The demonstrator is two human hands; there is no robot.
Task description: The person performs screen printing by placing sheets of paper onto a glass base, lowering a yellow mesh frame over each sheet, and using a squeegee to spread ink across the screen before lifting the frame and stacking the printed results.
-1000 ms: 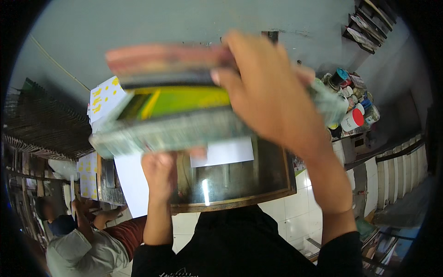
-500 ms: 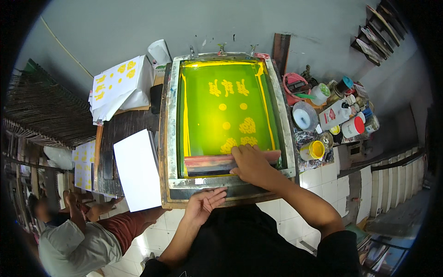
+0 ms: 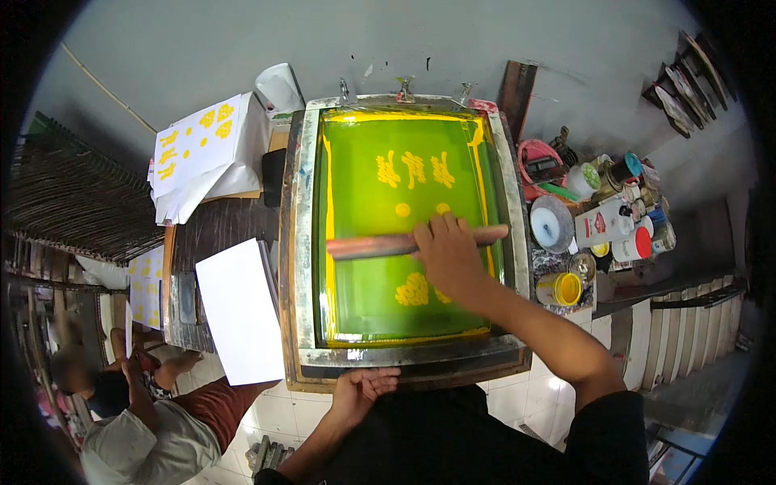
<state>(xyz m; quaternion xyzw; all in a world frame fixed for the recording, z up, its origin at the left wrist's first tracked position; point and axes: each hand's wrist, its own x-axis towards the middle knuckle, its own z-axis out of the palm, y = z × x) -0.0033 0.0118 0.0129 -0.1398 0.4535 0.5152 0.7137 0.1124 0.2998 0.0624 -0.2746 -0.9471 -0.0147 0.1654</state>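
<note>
A screen-printing screen (image 3: 404, 323) with a green mesh lies in a pale metal frame, with yellow ink along its inner edges and yellow figures and dots in the mesh. My right hand (image 3: 446, 252) is closed around a long squeegee (image 3: 368, 246), which lies crosswise over the middle of the mesh and covers part of the pattern. At the near edge of the wooden base (image 3: 453, 376), my left hand (image 3: 368, 392) rests palm up, its fingers stretched out against the board and nothing visible in it.
Blank white sheets (image 3: 238, 311) are stacked left of the screen, below a printed paper pile (image 3: 194, 149). At right stand an open yellow ink tub (image 3: 559, 288), a white bowl (image 3: 550, 224) and several bottles. A co-worker (image 3: 158, 440) sits at lower left holding a sheet.
My right hand has pushed the squeegee from the near end of the screen to its middle. My left hand stays by the near edge. The whole view has shifted slightly.
</note>
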